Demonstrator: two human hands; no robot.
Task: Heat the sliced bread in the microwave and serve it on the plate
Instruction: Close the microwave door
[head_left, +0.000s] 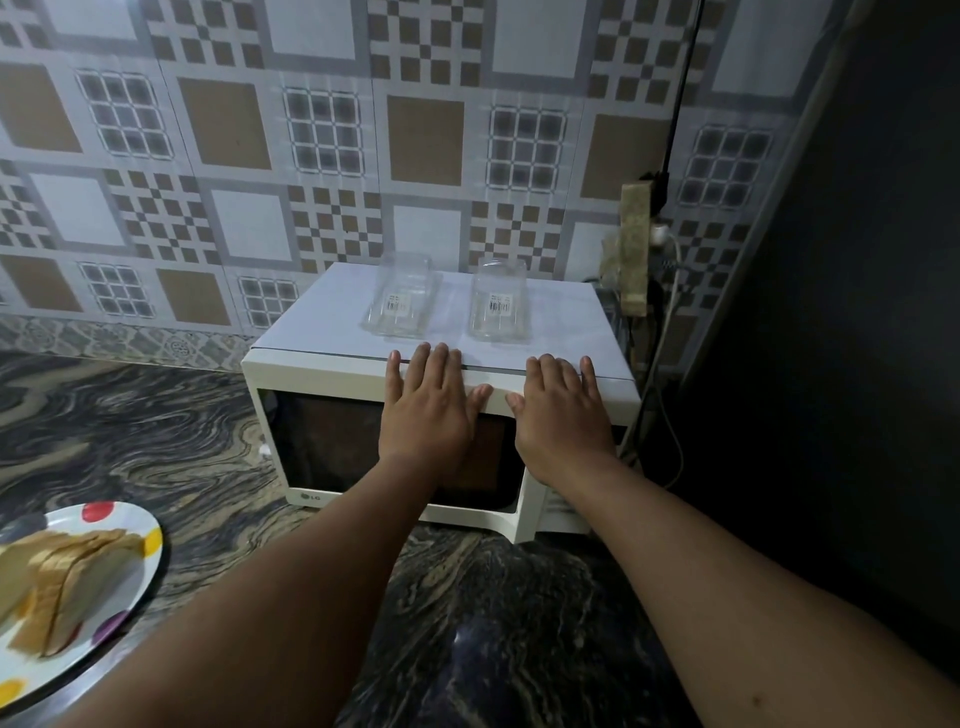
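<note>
A white microwave (332, 374) stands on the dark marbled counter against the tiled wall, its door closed. My left hand (428, 410) and my right hand (558, 415) both lie flat on the top front edge of the microwave, fingers spread, holding nothing. Several slices of bread (62, 577) lean in a stack on a white plate with coloured dots (140, 525) at the lower left of the counter.
Two clear plastic containers (400, 301) (498, 301) sit upside down on top of the microwave, just beyond my fingers. Cables and a plug (660, 234) hang at the microwave's right. A dark wall (857, 312) closes off the right side.
</note>
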